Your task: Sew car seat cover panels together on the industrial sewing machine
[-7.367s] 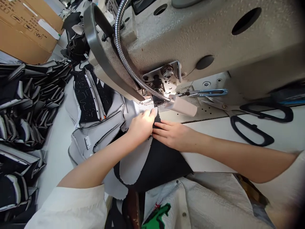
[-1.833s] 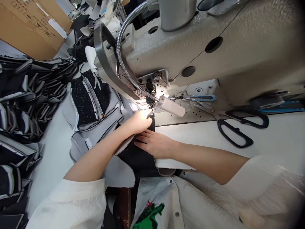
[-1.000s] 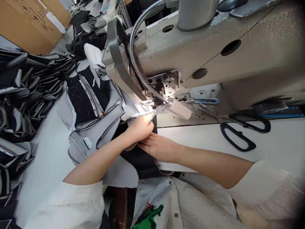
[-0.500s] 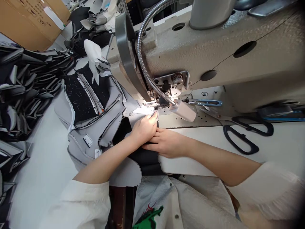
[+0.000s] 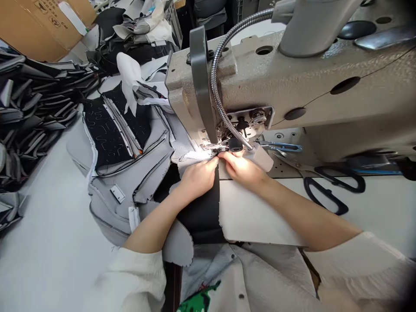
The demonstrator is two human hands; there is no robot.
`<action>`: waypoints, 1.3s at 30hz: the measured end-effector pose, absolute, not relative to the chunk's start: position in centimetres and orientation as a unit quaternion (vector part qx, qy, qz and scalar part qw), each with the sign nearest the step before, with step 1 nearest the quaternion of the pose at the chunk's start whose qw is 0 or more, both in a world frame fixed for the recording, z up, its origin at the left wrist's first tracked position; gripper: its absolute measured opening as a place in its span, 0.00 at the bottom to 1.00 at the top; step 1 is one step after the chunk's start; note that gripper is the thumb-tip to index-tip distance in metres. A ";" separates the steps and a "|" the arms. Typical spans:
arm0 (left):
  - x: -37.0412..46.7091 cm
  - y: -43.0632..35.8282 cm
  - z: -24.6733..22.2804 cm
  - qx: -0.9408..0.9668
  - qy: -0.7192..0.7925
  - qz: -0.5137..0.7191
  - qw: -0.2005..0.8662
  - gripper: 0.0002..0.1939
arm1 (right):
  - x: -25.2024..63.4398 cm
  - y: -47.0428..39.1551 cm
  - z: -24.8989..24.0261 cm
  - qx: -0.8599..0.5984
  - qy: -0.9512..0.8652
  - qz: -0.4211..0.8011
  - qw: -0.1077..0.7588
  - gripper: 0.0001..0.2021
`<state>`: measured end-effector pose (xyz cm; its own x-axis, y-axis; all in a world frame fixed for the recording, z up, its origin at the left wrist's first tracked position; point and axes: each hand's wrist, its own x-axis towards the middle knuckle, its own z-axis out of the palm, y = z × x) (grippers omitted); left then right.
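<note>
Under the lit needle area of a sewing machine (image 5: 201,82) lies one edge of a grey and black sewn fabric piece (image 5: 130,190). My left hand (image 5: 199,177) is closed on that edge, fingertips just in front of the presser foot (image 5: 217,151). Right beside it, my right hand (image 5: 245,171) is closed in a pinch close to the foot. What its fingertips hold is hidden. The rest of the fabric spreads to the left, with a black panel (image 5: 112,130) and a white strip along its side. Black cloth (image 5: 204,212) hangs below my left hand.
Black-handled scissors (image 5: 328,186) and blue thread snips (image 5: 282,146) lie to the right on the machine bed. A lamp head (image 5: 261,158) on a flexible metal arm hangs near my right hand. Stacked dark fabric pieces (image 5: 42,108) and a cardboard box (image 5: 45,30) stand at the left.
My right hand has moved up from the black cloth beside my left hand to the presser foot, and its fingers have closed. My left hand stays at the fabric edge. The view has shifted slightly.
</note>
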<state>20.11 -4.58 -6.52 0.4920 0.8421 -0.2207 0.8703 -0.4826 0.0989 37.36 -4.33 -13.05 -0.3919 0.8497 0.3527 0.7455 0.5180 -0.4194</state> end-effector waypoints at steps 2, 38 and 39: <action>20.0 -4.5 -6.3 0.863 0.489 -0.073 0.107 0.22 | 37.2 -4.3 -12.8 -0.491 -0.831 0.086 0.248 0.18; 20.1 -5.0 -2.4 0.795 0.516 -0.269 0.172 0.33 | 34.0 -12.4 -10.9 -0.270 -0.940 0.003 0.208 0.18; 20.0 -4.9 -2.8 0.801 0.514 -0.250 0.178 0.34 | 34.1 -12.5 -10.8 -0.269 -0.940 -0.013 0.210 0.16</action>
